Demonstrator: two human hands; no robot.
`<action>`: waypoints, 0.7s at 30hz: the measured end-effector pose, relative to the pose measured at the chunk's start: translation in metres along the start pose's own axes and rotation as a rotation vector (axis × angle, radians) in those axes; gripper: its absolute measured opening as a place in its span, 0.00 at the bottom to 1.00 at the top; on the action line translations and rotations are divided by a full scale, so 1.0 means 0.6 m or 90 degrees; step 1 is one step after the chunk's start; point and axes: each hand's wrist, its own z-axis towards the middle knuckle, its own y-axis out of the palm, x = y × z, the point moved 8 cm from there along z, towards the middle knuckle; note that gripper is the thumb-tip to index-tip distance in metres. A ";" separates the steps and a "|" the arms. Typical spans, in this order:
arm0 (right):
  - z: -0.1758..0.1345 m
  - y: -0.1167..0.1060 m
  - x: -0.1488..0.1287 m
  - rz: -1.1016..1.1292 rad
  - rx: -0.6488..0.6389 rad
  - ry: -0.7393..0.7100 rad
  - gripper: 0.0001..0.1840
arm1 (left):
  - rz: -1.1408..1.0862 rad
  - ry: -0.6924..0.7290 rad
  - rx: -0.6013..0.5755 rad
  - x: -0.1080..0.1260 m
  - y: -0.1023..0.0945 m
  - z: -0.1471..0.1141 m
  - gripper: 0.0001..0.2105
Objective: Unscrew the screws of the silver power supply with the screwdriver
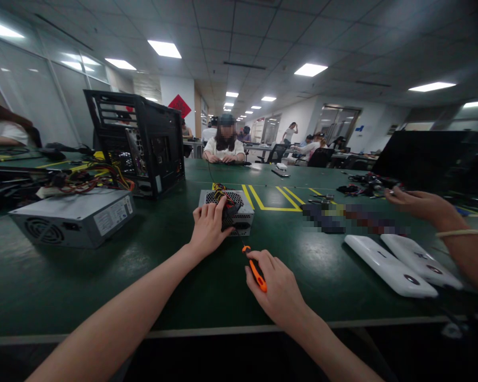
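Observation:
In front of me on the green table stands a small metal computer power supply with a perforated casing. A bundle of coloured cables and dark connectors lies over its top. My left hand grips the unit from the left, fingers over the top by the cables and thumb near its front lower edge. An orange-handled screwdriver is in my right hand, fingers closed round the handle. Its thin shaft points up and left towards the front of the power supply; whether the tip touches cannot be made out.
Left are a larger power supply and a black computer case. To the right lie white rounded devices, loose cables and a dark monitor. Another person's hand reaches in there. A person sits opposite.

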 end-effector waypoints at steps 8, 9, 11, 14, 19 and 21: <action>-0.002 0.001 -0.004 -0.029 -0.005 -0.023 0.11 | 0.031 0.004 0.001 0.004 0.001 -0.001 0.40; -0.001 0.001 -0.004 -0.030 -0.007 -0.021 0.11 | 0.035 0.002 0.002 0.004 0.001 -0.001 0.41; 0.001 0.002 -0.004 -0.033 -0.008 -0.017 0.10 | 0.040 -0.001 0.005 0.004 0.001 -0.001 0.41; 0.001 0.000 -0.003 -0.036 0.012 -0.006 0.11 | 0.042 0.000 0.006 0.004 0.003 0.000 0.41; -0.005 -0.002 0.000 -0.060 0.022 -0.005 0.08 | 0.036 0.001 0.001 0.004 0.004 0.000 0.40; -0.007 -0.002 -0.001 -0.065 0.008 -0.011 0.10 | 0.037 0.001 0.002 0.004 0.003 0.000 0.40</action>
